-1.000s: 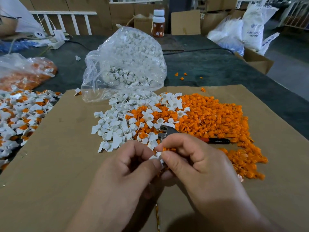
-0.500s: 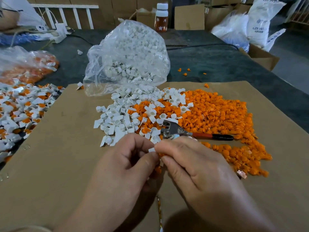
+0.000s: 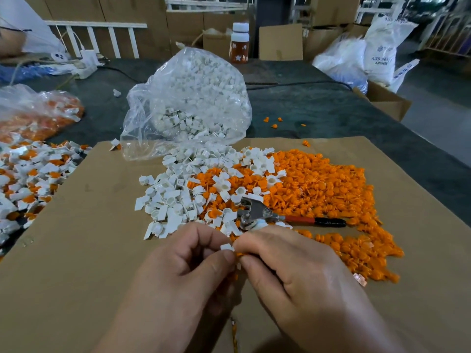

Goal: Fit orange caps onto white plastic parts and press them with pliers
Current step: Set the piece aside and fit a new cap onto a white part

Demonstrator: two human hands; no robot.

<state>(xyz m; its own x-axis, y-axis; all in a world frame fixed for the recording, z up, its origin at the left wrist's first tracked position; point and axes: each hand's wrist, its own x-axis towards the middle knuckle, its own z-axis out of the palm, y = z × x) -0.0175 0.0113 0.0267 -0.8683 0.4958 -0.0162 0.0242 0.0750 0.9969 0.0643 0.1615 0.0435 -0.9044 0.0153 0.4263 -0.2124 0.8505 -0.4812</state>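
Brown cardboard [image 3: 76, 250] covers the near part of your dark-clothed table [image 3: 331, 110], and both your hands meet low over it. Your left hand [image 3: 178, 281] pinches a small white part [image 3: 226, 247] between thumb and forefinger. Your right hand [image 3: 305, 284], fingers curled, pinches an orange cap [image 3: 239, 254] against that part, with only a sliver of orange showing at the fingertips. Just beyond your knuckles the pliers [image 3: 257, 212] lie untouched, their metal head at the pile of white parts [image 3: 173, 197] and their red-and-black handle pointing right along the pile of orange caps [image 3: 331, 189]. Behind both piles a clear bag [image 3: 188, 98] holding more white pieces slumps open. At far left a heap of assembled pieces [image 3: 28, 174] spreads beside the cardboard's edge, with a second bag [image 3: 38, 115] of orange behind it.
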